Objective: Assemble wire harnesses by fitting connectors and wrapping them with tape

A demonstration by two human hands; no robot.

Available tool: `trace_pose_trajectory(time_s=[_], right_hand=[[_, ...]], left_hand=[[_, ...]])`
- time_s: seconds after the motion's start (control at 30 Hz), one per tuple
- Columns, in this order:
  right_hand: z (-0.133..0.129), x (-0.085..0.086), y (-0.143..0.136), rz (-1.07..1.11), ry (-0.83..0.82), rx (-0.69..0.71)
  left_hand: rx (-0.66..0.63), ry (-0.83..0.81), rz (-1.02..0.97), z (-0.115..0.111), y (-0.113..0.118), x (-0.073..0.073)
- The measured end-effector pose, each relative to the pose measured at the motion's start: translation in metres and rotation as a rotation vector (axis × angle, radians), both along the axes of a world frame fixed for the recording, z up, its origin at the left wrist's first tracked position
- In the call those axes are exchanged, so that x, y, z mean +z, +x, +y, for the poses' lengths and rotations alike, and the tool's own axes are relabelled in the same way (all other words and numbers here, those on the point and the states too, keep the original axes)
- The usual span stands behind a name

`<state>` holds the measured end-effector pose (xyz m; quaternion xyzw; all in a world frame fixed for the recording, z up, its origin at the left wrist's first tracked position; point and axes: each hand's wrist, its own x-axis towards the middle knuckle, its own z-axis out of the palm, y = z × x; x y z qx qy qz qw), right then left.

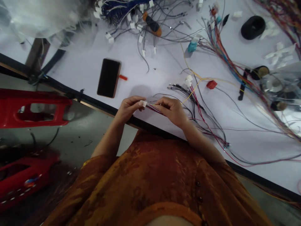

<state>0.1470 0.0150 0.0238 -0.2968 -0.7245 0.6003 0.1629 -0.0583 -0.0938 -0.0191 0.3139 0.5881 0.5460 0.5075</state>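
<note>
The left hand (129,107) pinches a small white connector (144,104) between thumb and fingers; the right hand (173,110), fingertips drawn together, grasps thin wires (152,107) at its side. The connector, blocky and pale, is near the front edge of the white table (134,70).

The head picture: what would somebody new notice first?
Maybe the bright red plastic frame at the far left. Then the black rectangular phone on the white tabletop and, near the tabletop's edge, a left hand pinching a small white plastic connector while the right hand holds thin coloured wires.
</note>
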Motion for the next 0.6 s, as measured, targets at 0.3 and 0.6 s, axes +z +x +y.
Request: trace_pose_trajectory(time_s=[0.3, 0.6], right_hand=[[-0.003, -0.005, 0.0, 0.042, 0.139, -0.083], [-0.009, -0.001, 0.003, -0.014, 0.469, -0.043]], left_hand=[[0.068, 0.023, -0.3, 0.008, 0.019, 0.005], [0.067, -0.032, -0.289, 0.004, 0.018, 0.007]])
